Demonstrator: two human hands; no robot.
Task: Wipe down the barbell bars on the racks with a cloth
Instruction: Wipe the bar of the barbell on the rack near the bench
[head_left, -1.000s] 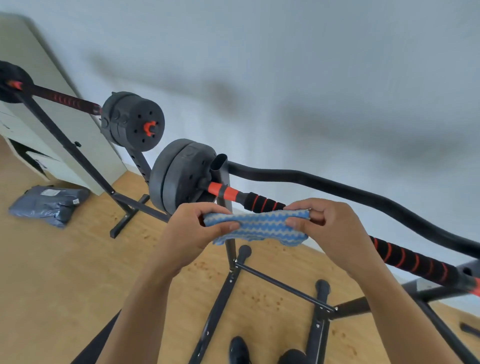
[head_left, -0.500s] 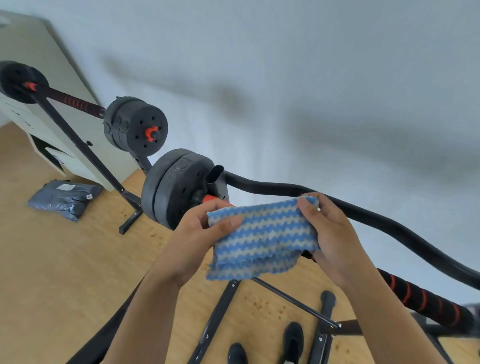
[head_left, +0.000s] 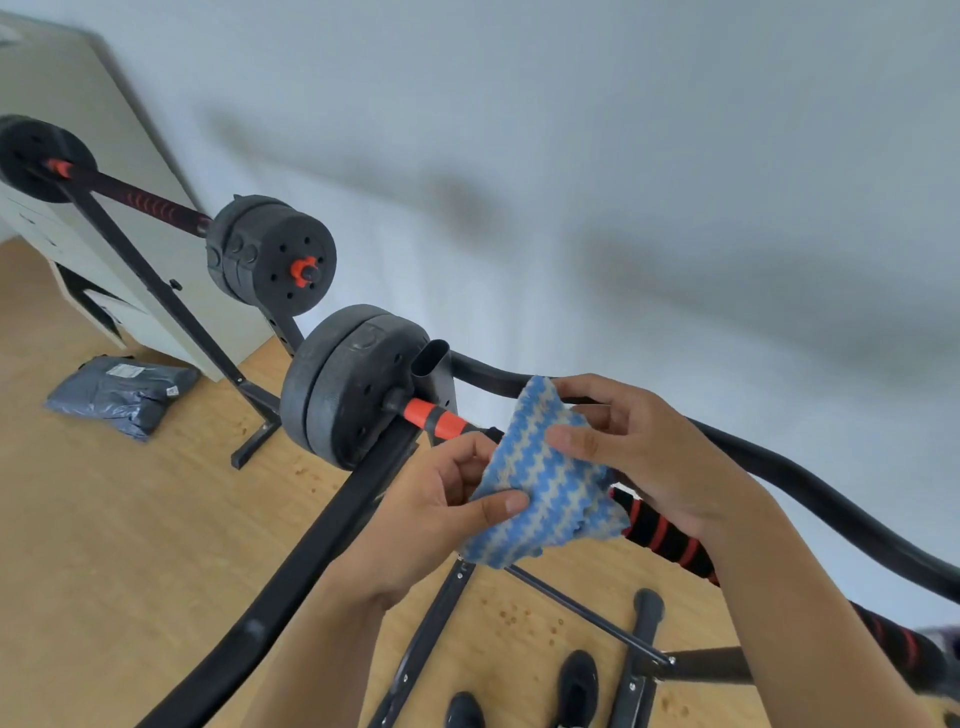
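Packaging in grey plastic lay on the wooden floor at far left, beneath the far barbell on its rack. Black weight plates capped the near barbell, next to an orange collar. The left hand pinched the lower edge of the blue-and-white cloth between thumb and fingers. The right hand gripped its upper part, thumb across the front. The cloth hung in front of the near bar, covering it just left of the striped grip.
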